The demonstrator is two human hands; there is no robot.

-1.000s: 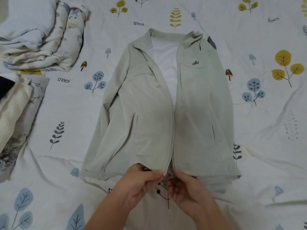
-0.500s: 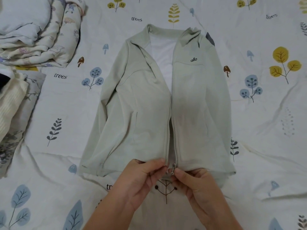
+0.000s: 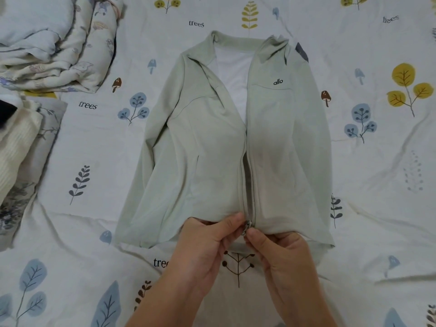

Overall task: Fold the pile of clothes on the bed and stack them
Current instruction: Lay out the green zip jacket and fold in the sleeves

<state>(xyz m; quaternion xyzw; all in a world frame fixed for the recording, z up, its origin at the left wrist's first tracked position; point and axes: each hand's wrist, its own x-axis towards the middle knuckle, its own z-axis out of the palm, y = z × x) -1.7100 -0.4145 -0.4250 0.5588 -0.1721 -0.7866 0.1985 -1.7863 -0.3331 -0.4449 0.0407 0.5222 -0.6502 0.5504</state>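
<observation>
Covering whole view: white bedsheet [image 3: 377,208] printed with leaves, mushrooms, word "trees". Pale green zip jacket [image 3: 212,161] lies flat at centre, front up, collar far, hem near, white lining showing in open neck. Folded floral quilt [image 3: 59,48] at far left corner; cream ribbed knit [image 3: 16,147] on grey floral cloth at left edge, both well apart from jacket. Left hand [image 3: 207,246] pinches left hem edge; right hand [image 3: 280,258] pinches right hem edge; metal zipper pull [image 3: 247,228] between fingertips.
</observation>
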